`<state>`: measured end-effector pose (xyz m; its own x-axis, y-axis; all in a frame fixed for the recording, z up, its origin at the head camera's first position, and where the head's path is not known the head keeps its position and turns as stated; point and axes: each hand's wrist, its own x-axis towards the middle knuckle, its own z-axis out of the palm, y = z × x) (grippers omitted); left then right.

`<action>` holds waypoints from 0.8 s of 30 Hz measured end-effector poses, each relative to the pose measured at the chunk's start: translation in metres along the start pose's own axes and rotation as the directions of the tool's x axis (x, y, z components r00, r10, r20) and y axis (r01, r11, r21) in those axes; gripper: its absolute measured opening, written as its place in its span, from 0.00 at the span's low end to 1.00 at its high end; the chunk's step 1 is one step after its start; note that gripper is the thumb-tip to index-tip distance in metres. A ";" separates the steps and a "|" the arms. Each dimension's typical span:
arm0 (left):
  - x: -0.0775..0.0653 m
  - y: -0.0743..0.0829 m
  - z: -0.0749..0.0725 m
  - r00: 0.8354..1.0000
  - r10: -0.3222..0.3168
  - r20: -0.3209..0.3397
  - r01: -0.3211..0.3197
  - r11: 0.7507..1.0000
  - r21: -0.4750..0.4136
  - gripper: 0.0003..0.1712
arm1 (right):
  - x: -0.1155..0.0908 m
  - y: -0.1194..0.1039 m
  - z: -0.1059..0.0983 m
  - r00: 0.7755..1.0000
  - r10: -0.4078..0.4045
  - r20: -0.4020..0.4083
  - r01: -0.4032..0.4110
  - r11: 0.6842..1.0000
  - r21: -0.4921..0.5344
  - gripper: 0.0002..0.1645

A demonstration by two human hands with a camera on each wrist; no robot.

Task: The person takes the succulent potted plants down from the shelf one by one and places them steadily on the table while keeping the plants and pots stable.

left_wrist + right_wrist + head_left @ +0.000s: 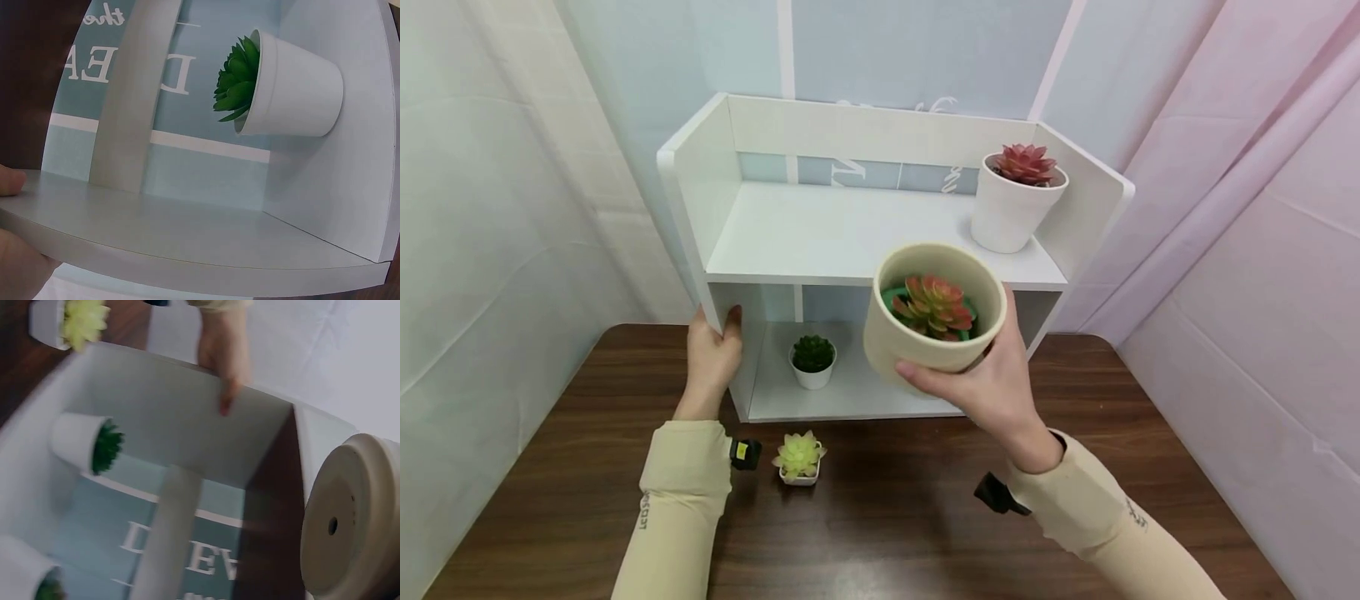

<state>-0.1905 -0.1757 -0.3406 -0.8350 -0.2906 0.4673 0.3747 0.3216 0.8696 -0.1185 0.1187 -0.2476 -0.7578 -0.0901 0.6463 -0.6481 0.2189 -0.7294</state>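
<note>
resting in right hand [1002,390], thumb across front: cream pot [886,352]

A dark wood-grain tabletop [880,542] is flanked by a creased white left sheet [497,225] and a pink-tinted right sheet [1247,317]. At the back, a blue-grey backdrop [925,50] is crossed by pale bands [786,50] and marked with white lettering [98,64].

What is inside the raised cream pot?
Inside the cream pot, the head view shows a red-and-green succulent and some green material around its base. Anything beneath them is covered; the right wrist view shows the pot's underside, with a small hole.
</note>
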 end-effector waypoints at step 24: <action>0.000 0.002 -0.001 1.000 -0.013 0.001 0.013 1.000 0.002 0.21 | -0.090 0.098 0.019 0.960 0.241 0.145 -0.219 0.963 -0.155 0.62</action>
<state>-0.1892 -0.1757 -0.3393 -0.8404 -0.2937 0.4554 0.3628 0.3193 0.8754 -0.1151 0.1299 -0.3810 -0.8945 -0.1747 0.4115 -0.4468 0.3809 -0.8095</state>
